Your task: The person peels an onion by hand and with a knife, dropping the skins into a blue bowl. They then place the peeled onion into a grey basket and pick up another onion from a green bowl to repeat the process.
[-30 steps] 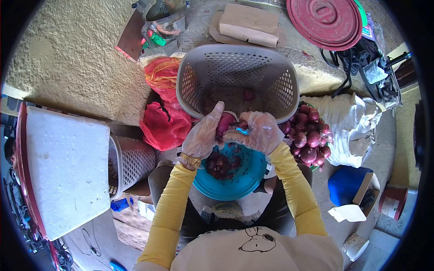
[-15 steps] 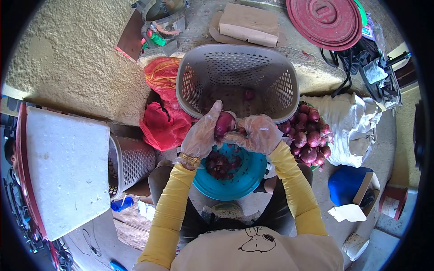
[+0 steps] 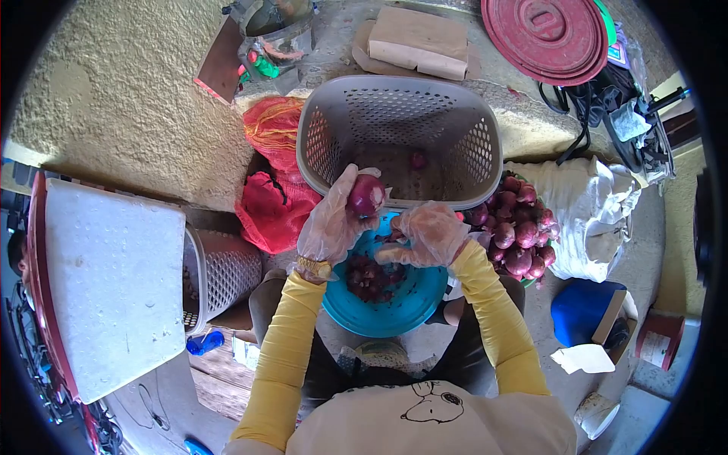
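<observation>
The left hand [image 3: 331,220], in a clear plastic glove, is holding a red onion [image 3: 366,196], its grip clamped on the bulb with the thumb lying along one side. The onion is showing over the near rim of a large grey basket [image 3: 400,98], and a single onion [image 3: 418,159] is lying on the floor of that basket. The right hand [image 3: 431,233], also gloved, is hovering over a blue basin [image 3: 385,323] with its fingers curling inward; dark red scraps are showing by the fingertips, but whether its grip is closing on anything cannot be told. The two hands are staying apart, and the basin between the person's knees is holding a heap of onion skins [image 3: 367,279]. A pile of onions [image 3: 523,231] is sitting to the right of the basin, with a white sack [image 3: 588,205] lying just beyond it. A red mesh bag [image 3: 279,208] is slumping against the left side of the large basket. Farther left, a white board [image 3: 114,288] is standing beside a second basket [image 3: 231,269]. A blue container [image 3: 580,307] is resting below the sack, and a red lid [image 3: 542,34] is lying at the upper right.
</observation>
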Demonstrator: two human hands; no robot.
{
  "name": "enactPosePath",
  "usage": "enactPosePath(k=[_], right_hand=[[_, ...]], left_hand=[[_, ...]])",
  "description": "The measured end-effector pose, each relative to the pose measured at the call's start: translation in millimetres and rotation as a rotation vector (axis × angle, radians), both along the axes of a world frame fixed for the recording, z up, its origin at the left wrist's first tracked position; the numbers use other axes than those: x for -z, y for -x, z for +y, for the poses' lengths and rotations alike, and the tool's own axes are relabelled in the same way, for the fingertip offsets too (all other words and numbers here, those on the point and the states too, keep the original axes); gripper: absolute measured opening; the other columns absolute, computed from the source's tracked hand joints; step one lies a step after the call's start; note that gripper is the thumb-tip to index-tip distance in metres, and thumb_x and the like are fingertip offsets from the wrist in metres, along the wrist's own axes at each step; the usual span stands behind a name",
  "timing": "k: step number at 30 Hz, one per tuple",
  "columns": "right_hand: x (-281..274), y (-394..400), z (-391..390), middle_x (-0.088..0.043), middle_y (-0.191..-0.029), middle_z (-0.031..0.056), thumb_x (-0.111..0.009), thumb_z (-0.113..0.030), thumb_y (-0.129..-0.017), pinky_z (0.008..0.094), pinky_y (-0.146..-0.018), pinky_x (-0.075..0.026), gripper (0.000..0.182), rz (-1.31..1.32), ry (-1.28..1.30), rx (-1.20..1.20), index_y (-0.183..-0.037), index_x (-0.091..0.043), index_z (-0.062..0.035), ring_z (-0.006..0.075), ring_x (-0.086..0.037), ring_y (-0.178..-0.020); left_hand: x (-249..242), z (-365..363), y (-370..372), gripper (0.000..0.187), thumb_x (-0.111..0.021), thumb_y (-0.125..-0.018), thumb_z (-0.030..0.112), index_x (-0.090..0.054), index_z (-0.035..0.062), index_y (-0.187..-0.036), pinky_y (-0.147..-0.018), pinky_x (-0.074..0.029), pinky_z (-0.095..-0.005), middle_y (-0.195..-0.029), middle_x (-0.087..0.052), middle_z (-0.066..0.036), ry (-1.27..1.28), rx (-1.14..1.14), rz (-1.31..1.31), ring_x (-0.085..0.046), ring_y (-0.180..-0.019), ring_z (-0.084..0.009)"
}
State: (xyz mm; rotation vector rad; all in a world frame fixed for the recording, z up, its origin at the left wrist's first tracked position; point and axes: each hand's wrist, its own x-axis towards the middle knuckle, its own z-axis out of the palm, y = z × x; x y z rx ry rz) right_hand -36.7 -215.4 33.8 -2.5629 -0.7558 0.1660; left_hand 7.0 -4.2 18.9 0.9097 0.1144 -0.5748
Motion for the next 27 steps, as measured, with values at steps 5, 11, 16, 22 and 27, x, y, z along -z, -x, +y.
enactPosePath(k=[5, 11, 16, 22, 27], right_hand=[[4.5, 1.3, -0.6, -0.069, -0.072, 0.0137, -0.075, -0.061, -0.083, 0.0472, -0.064, -0.053, 0.052, 0.035, 0.026, -0.003, -0.086, -0.072, -0.0087, 0.0373, -0.070, -0.072], [3.6, 3.4, -1.8, -0.072, -0.076, 0.0124, -0.075, -0.056, -0.087, 0.0476, -0.068, -0.056, 0.048, 0.172, 0.084, -0.010, -0.089, -0.073, -0.0087, 0.0374, -0.071, -0.075], [6.3, 4.2, -5.6, -0.073, -0.078, 0.0125, -0.074, -0.056, -0.087, 0.0478, -0.070, -0.056, 0.048, 0.188, 0.067, 0.003, -0.089, -0.073, -0.0083, 0.0368, -0.072, -0.077], [6.5, 4.5, -14.0, -0.074, -0.083, 0.0149, -0.074, -0.059, -0.086, 0.0473, -0.074, -0.056, 0.054, 0.224, 0.127, 0.071, -0.094, -0.074, -0.0060, 0.0379, -0.072, -0.081], [6.3, 6.4, -19.3, -0.075, -0.091, 0.0169, -0.072, -0.060, -0.087, 0.0486, -0.083, -0.056, 0.053, 0.295, 0.180, 0.146, -0.100, -0.076, -0.0087, 0.0381, -0.072, -0.091]], left_hand=[[-5.7, 5.2, 2.2, 0.061, -0.080, -0.092, 0.035, -0.052, 0.0093, -0.140, -0.085, -0.054, -0.0332, -0.120, -0.062, -0.007, 0.030, 0.152, -0.161, -0.062, -0.104, -0.0171], [0.3, -5.8, 0.1, 0.062, -0.081, -0.089, 0.015, -0.048, 0.0112, -0.141, -0.091, -0.053, -0.0354, -0.134, -0.053, -0.009, -0.139, 0.005, -0.450, -0.061, -0.107, -0.0173], [-21.9, -7.2, 4.8, 0.058, -0.078, -0.092, 0.016, -0.048, 0.0097, -0.141, -0.089, -0.055, -0.0365, -0.137, -0.051, -0.011, -0.062, 0.059, -0.286, -0.064, -0.106, -0.0208], [1.6, -1.9, -7.5, 0.052, -0.059, -0.106, 0.041, -0.049, 0.0061, -0.143, -0.084, -0.061, -0.0385, -0.123, -0.061, -0.015, 0.316, 0.070, 0.073, -0.067, -0.101, -0.0279], [7.4, -2.6, -7.4, 0.053, -0.052, -0.108, 0.044, -0.051, 0.0017, -0.140, -0.085, -0.062, -0.0441, -0.125, -0.063, -0.022, 0.282, -0.033, 0.182, -0.067, -0.111, -0.0374]])
